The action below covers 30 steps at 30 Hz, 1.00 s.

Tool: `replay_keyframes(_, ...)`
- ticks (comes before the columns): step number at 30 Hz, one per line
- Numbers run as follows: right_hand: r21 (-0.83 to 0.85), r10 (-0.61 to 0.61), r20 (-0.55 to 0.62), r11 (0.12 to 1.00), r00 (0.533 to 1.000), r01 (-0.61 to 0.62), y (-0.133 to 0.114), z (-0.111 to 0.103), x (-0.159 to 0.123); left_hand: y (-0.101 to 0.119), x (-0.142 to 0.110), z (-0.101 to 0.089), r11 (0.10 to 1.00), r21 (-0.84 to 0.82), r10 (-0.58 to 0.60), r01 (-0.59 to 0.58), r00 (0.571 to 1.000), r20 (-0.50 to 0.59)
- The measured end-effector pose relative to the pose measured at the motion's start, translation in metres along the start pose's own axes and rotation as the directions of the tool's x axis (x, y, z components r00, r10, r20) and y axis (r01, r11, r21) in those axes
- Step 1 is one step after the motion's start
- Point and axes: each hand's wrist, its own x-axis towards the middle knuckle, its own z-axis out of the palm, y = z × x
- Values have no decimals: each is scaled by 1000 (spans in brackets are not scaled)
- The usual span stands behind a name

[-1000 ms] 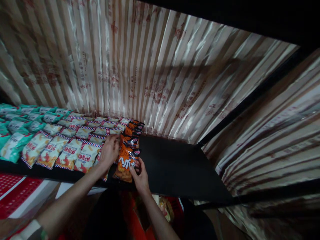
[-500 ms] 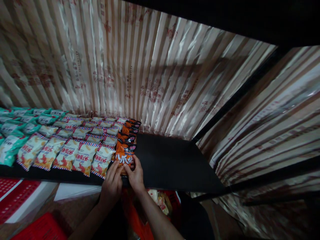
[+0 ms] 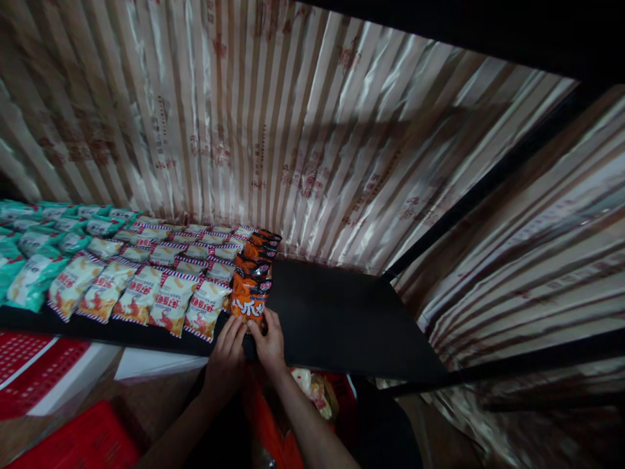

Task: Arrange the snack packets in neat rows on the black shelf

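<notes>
An orange-and-black snack bag (image 3: 249, 301) lies at the front of a short column of matching bags (image 3: 258, 253) on the black shelf. My left hand (image 3: 227, 355) holds its lower left corner, fingers close together. On the lower right side, my right hand (image 3: 270, 342) grips the same bag, thumb on the front and fingers along the edge. The bottom end of the bag is partly hidden by my fingers. Directly to the left stand rows of cream snack bags (image 3: 204, 309) with striped edges.
Green snack bags (image 3: 36, 280) fill the shelf's far left. The black shelf (image 3: 336, 319) extends right to a dark metal post (image 3: 439, 228). Striped wrapping sheet (image 3: 293, 130) hangs behind. Below are red crates (image 3: 78, 443) and a red container of packets (image 3: 322, 397).
My hands have slid down slightly toward the bag's lower end, so more of its front shows. The whole view has shifted a little.
</notes>
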Motion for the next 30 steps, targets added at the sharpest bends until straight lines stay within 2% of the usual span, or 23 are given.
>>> replay_keyframes(6,-37,21,5,999,1000,-21,4,2,3,-1,2,3,1000,-19,-17,17,1000,-15)
replay_keyframes(14,-26,32,-3,999,999,-32,3,1,-2,1,-2,0,999,45,-4,4,1000,1)
replay_keyframes(17,-46,32,-41,998,999,-34,3,0,-2,0,-3,-1,990,107,-79,87,994,-77)
replay_keyframes(19,-70,56,-47,996,997,-59,3,-1,-1,-3,-1,-2,971,149,-162,187,972,-168)
replay_keyframes(22,-97,104,3,990,995,-103,3,0,2,-10,5,-6,939,168,-250,301,931,-268)
replay_keyframes(26,-116,113,54,988,992,-106,4,6,5,-16,11,-7,922,170,-299,349,917,-264)
replay_keyframes(30,-171,78,86,983,993,-62,7,12,5,-17,12,0,920,181,-303,348,923,-238)
